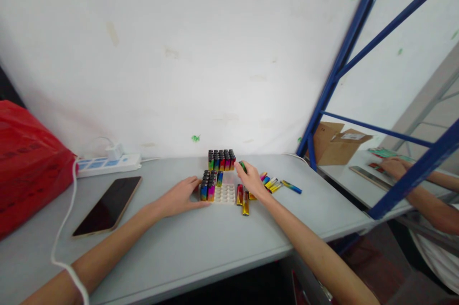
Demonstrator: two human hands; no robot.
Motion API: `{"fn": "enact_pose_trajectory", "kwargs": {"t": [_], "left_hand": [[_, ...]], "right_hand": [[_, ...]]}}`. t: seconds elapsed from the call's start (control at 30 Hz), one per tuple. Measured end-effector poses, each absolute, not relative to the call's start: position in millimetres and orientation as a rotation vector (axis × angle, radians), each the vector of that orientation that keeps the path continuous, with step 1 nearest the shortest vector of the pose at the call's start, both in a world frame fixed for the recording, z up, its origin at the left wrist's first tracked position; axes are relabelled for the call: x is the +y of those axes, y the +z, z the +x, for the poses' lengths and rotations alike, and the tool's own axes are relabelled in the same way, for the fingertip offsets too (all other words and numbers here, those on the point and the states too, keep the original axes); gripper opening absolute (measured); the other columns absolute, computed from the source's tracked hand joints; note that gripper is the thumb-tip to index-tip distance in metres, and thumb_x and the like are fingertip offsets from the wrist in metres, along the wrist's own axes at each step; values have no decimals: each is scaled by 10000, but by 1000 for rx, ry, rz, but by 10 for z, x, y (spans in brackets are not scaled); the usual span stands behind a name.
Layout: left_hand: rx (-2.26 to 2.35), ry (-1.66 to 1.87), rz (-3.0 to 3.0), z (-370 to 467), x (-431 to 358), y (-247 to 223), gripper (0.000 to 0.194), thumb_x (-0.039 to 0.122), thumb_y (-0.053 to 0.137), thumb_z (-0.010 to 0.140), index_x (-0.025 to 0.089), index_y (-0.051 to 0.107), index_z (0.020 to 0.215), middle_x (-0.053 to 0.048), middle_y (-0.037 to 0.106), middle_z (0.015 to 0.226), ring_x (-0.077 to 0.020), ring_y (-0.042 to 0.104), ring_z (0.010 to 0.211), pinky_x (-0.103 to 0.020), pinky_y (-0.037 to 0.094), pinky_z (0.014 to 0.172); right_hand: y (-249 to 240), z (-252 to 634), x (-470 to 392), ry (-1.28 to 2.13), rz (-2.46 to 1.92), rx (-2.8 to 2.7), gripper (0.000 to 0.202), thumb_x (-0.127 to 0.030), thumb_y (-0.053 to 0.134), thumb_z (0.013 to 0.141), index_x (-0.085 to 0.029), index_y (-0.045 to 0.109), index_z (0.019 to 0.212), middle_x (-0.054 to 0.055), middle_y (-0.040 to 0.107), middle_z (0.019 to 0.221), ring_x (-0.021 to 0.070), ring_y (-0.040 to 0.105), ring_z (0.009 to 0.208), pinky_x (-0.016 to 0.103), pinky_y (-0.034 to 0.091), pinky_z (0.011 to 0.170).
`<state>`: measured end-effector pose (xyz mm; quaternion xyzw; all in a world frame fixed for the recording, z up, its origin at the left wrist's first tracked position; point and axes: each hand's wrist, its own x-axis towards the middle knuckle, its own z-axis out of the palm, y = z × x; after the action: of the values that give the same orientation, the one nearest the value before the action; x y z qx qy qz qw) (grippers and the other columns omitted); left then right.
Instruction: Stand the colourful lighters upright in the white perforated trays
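Lighters with shiny colour-fading bodies and black tops stand upright in the left part of a white tray, whose right part shows bare holes. My left hand clasps the tray's left end, thumb along the front and fingers at the back-left side. Held in my right hand is a green lighter, mostly hidden by the fingers, above the right side of the tray. Behind stands a full block of upright lighters. Loose lighters lie to the right, some partly under my right forearm.
On the left lie a phone, a power strip with a white cable, and a red plastic bag. A blue metal frame rises at the right. Beyond it are a cardboard box and another person's hands at a neighbouring table.
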<state>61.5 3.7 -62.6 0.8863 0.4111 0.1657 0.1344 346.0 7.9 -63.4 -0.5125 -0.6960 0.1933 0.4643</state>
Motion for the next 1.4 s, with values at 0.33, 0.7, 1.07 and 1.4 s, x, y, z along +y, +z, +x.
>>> {"fn": "enact_pose_trajectory", "kwargs": {"t": [0.33, 0.7, 1.07, 1.4], "left_hand": [[1188, 532, 2592, 630, 64, -680, 634, 805, 658, 807, 197, 657, 986, -87, 685, 970, -296, 668, 894, -382, 527, 815], [1197, 542, 2585, 623, 56, -681, 630, 795, 674, 799, 196, 661, 996, -87, 691, 980, -295, 665, 892, -389, 527, 812], [1223, 481, 2600, 643, 53, -642, 613, 793, 653, 812, 198, 639, 958, -93, 684, 977, -297, 664, 886, -393, 530, 806], [1222, 514, 2582, 634, 54, -637, 596, 797, 674, 786, 215, 638, 911, -76, 677, 936, -287, 654, 845, -394, 528, 772]], "right_hand": [[-587, 3402, -56, 256, -1112, -2179, 433, -522, 417, 1104, -233, 471, 786, -5, 551, 757, 176, 509, 723, 297, 402, 740], [-631, 3261, 38, 95, -1129, -2407, 246, -371, 537, 1098, -177, 621, 971, 70, 720, 901, 195, 645, 801, 288, 423, 750], [-529, 3754, 123, -63, -1310, -2297, 416, -417, 396, 1141, -192, 679, 935, 53, 722, 885, 184, 651, 831, 287, 415, 803], [-603, 4378, 228, 11, -1741, -2292, 562, -665, 634, 957, -191, 751, 1236, 156, 714, 1218, 298, 656, 1132, 365, 461, 997]]}}
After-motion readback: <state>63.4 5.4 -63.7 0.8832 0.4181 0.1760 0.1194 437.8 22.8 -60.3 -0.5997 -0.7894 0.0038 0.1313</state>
